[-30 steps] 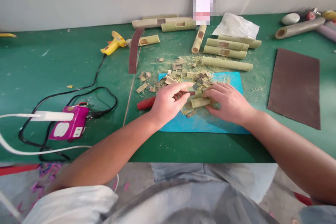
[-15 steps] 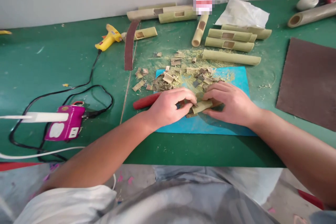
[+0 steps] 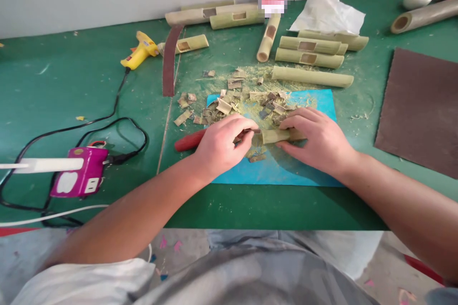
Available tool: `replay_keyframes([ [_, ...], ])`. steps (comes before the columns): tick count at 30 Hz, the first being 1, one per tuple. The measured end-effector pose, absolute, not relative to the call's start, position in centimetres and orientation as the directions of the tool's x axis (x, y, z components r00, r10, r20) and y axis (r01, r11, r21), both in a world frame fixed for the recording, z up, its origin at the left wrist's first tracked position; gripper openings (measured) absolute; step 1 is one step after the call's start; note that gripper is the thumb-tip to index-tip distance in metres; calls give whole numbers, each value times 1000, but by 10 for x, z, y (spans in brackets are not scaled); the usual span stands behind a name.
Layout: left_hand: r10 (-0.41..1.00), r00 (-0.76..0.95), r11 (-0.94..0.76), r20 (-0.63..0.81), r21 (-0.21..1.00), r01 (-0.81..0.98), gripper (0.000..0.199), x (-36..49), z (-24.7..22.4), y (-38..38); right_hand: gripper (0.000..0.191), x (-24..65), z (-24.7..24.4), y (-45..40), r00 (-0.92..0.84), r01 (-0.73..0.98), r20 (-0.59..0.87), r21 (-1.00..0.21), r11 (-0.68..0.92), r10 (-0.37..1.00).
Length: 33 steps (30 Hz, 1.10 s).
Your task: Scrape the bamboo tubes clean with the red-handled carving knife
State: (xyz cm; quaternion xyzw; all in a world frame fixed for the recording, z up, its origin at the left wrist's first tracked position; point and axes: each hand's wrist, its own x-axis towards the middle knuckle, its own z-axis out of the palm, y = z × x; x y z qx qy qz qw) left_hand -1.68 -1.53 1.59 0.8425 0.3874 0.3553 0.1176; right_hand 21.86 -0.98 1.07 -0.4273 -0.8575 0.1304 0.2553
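Note:
My right hand (image 3: 315,138) is closed round a short green bamboo piece (image 3: 272,136), whose cut end points left over the blue sheet (image 3: 282,171). To the left of that end, my left hand (image 3: 227,143) is pinched on a small brown strip (image 3: 255,131), which shows only in part between the fingertips. A red handle (image 3: 189,140) sticks out from behind my left hand; its other end is hidden. Bamboo chips (image 3: 224,106) and yellowish shavings lie behind both hands, and one loose chip (image 3: 256,157) rests on the sheet just below them.
Cut bamboo tubes (image 3: 313,76) lie at the back, some under white plastic (image 3: 327,14). A yellow glue gun (image 3: 140,51) and a purple power block (image 3: 80,171) with cables are on the left. A brown sandpaper sheet (image 3: 420,112) lies right, a brown strip (image 3: 169,62) behind left.
The bamboo piece in my right hand has turned more level, and its end is now apart from my left fingertips. My left hand has shifted slightly left. The whole view has moved a little.

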Motion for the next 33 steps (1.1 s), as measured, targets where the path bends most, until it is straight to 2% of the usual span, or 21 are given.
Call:
replay_keyframes([
  [4, 691, 481, -713, 540, 396, 579, 13, -15, 13, -14, 13, 214, 9, -13, -524, 655, 356, -412, 633, 774],
  [9, 681, 534, -726, 501, 373, 578, 12, -17, 12, -14, 14, 211, 9, -14, -546, 634, 378, -398, 664, 748],
  [16, 699, 478, -713, 532, 463, 527, 8, -16, 14, -17, 15, 212, 9, -13, -535, 647, 352, -414, 641, 768],
  [26, 642, 572, -766, 510, 462, 447, 6, -18, 15, -15, 18, 213, 10, -11, -531, 650, 328, -434, 624, 781],
  [33, 612, 651, -778, 449, 492, 391, 14, -20, 16, -13, 19, 214, 9, -11, -529, 651, 333, -430, 625, 780],
])
